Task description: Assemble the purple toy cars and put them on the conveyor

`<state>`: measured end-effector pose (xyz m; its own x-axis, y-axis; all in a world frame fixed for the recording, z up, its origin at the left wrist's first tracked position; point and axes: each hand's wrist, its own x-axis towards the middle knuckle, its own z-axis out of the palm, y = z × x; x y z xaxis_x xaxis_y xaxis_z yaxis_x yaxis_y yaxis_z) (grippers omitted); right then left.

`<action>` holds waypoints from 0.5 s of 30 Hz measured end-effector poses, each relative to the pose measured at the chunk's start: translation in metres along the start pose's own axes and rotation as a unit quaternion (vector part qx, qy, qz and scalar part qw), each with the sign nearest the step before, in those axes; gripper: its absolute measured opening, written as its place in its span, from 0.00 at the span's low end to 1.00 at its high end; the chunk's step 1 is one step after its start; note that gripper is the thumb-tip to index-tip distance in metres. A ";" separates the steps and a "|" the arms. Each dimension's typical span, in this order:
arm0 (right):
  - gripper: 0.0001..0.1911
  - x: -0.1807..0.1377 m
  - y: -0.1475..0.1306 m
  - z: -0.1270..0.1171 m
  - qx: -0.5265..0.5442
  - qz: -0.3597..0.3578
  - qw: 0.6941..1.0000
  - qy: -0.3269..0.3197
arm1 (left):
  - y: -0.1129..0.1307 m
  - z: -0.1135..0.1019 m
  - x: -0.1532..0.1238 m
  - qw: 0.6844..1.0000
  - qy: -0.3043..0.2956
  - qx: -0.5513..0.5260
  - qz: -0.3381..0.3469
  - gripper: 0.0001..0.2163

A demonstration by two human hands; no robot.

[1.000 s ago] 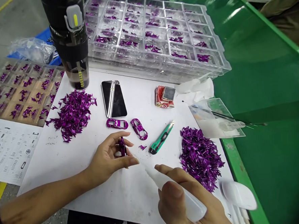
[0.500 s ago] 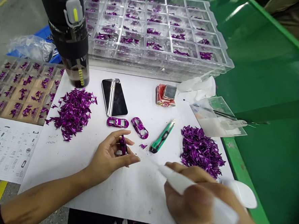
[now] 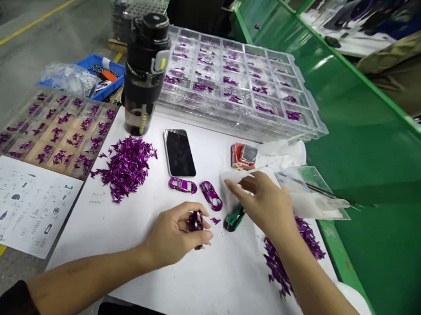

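Note:
My left hand (image 3: 172,233) grips a small purple toy car body (image 3: 196,221) between thumb and fingers, tipped on end just above the white board. Two more purple car bodies, one level (image 3: 182,185) and one slanted (image 3: 211,196), lie beyond it. A tiny purple piece (image 3: 215,220) rests nearby. My right hand (image 3: 264,197) has its fingers bent around a thin white sheet, like tissue (image 3: 229,177), above a green utility knife (image 3: 234,218). Its forearm partly covers the right pile of purple pointed pieces (image 3: 310,239).
Another purple pile (image 3: 127,167) lies at left, near a phone (image 3: 180,153) and a dark bottle (image 3: 144,76). Clear compartment boxes (image 3: 243,103) stand behind. A red packet (image 3: 238,156), tweezers (image 3: 317,190) and a green side wall (image 3: 376,180) are at right. A printed sheet (image 3: 28,202) lies left.
My right hand has moved up and away from me; the white tapered tool it held no longer shows there. My left hand still holds the car body. The view has shifted.

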<state>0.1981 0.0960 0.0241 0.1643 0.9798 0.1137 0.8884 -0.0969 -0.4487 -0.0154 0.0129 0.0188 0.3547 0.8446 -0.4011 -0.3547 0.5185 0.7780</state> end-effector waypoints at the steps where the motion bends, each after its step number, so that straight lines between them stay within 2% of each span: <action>1: 0.23 -0.006 -0.007 -0.007 -0.038 -0.012 0.999 -0.008 | 0.000 0.000 0.000 1.000 -0.002 0.003 -0.003 0.12; 3: 0.23 -0.015 -0.030 -0.018 -0.065 -0.059 0.996 -0.026 | -0.001 0.000 0.000 1.000 -0.007 0.005 -0.002 0.12; 5: 0.20 -0.017 -0.066 -0.017 -0.017 -0.139 0.987 -0.075 | -0.003 0.000 -0.001 1.000 -0.013 0.007 0.006 0.12; 7: 0.13 -0.009 -0.105 -0.003 0.013 -0.220 0.963 -0.154 | -0.006 0.000 -0.001 1.000 -0.017 0.002 0.011 0.12; 8: 0.11 -0.002 -0.123 0.007 -0.014 -0.237 0.953 -0.188 | -0.007 0.000 0.000 1.000 -0.019 -0.003 0.010 0.12; 11: 0.09 0.024 -0.161 0.043 -0.125 -0.227 0.939 -0.224 | -0.008 -0.001 0.002 1.000 -0.026 -0.005 0.006 0.13; 15: 0.10 0.043 -0.175 0.071 -0.155 -0.216 0.937 -0.225 | -0.010 -0.004 0.005 0.999 -0.021 0.010 0.029 0.13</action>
<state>0.0196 0.1677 0.0450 -0.3747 0.9070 -0.1922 0.9238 0.3476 -0.1606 -0.0134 0.0119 0.0071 0.3699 0.8663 -0.3358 -0.3578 0.4664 0.8090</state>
